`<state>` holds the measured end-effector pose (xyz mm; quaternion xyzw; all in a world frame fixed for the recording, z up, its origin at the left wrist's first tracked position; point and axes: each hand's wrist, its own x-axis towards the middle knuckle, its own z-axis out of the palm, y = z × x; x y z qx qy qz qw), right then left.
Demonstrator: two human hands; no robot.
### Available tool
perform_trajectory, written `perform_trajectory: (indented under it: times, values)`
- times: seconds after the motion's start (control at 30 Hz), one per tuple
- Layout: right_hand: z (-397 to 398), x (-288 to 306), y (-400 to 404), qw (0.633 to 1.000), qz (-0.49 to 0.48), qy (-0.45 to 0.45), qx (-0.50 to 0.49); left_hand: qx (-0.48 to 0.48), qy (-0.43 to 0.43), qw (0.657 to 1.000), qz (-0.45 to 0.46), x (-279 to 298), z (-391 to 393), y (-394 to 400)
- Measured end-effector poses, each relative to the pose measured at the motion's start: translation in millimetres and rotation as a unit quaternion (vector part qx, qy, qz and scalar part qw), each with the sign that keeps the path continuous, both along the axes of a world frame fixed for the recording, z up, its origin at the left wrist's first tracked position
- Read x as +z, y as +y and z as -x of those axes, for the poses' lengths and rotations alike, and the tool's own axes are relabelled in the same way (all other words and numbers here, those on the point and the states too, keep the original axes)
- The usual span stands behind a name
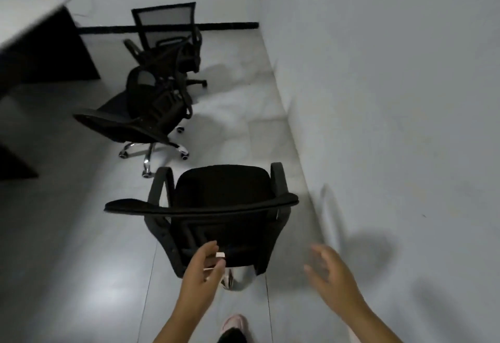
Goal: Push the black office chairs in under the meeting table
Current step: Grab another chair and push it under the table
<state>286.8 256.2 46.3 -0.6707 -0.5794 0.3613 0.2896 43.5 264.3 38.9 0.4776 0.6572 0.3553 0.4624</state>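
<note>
No legible text, brand, number or sign in the head view. A small white tag (pixel 220 255) hangs at the back of the nearest black office chair (pixel 216 207); it may carry print, but blur and small size leave nothing readable on it.

A: Count of black office chairs?
B: Three. Nearest chair (pixel 216 207) at lower centre, middle chair (pixel 140 115) left of centre, far chair (pixel 167 37) at upper centre.
A: Bases?
B: One chrome base (pixel 154 150), under the middle chair. One black base (pixel 194 83), under the far one. Nearest chair's base is mostly hidden.
A: Tables?
B: One meeting table (pixel 35 15), upper left of the frame.
A: Hands?
B: Two. Left hand (pixel 200 272) at bottom centre, right hand (pixel 330 275) at lower right.
A: Feet?
B: One pink shoe (pixel 235 323), bottom edge. One white tag (pixel 220 254) on the nearest chair's back.
</note>
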Motion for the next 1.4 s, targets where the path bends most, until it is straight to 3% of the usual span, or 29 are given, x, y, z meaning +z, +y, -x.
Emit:
perform_trajectory:
  times: [0.1,0.17,0.23,0.33,0.4,0.5,0.7,0.8,0.9,1.17,1.4]
  values:
    - [18.4,18.1,50.6,0.983,-0.118,-0.1,0.097,0.082,0.036,0.996,-0.02,9.3,9.2,-2.8]
    - [42.0,18.2,80.4,0.953,-0.201,-0.172,0.147,0.126,0.067,0.989,-0.032,18.1,18.3,4.9]
    - [69.1,16.4,101.5,0.923,-0.182,-0.248,0.229,0.151,0.121,0.98,-0.044,26.4,28.0,18.7]
    - [91.1,14.6,120.4,0.881,-0.196,-0.349,0.252,0.169,0.262,0.947,-0.079,37.2,44.4,46.4]
    - [93.4,11.8,128.2,0.874,-0.245,-0.341,0.243,0.124,0.367,0.917,-0.098,40.0,57.2,66.4]
    - [86.5,-1.8,141.2,0.858,-0.298,-0.342,0.241,-0.018,0.487,0.872,-0.047,32.7,78.5,92.6]
    - [50.6,-17.6,176.0,0.824,-0.392,-0.33,0.242,-0.208,0.529,0.819,-0.08,18.1,80.3,109.8]
    - [28.6,-16.2,205.8,0.796,-0.423,-0.339,0.269,-0.207,0.557,0.786,-0.168,19.6,61.2,111.9]
    - [15.1,-12.5,243.5,0.77,-0.419,-0.358,0.322,-0.157,0.569,0.785,-0.186,15.4,32.4,113.0]
    - [29.3,-13.6,344.9,0.699,-0.458,-0.305,0.458,0.061,0.573,0.81,-0.107,-0.9,-20.3,129.4]
    - [80.3,-6.8,415.1,0.658,-0.474,-0.254,0.527,0.16,0.601,0.782,-0.038,2.4,-23.8,165.6]
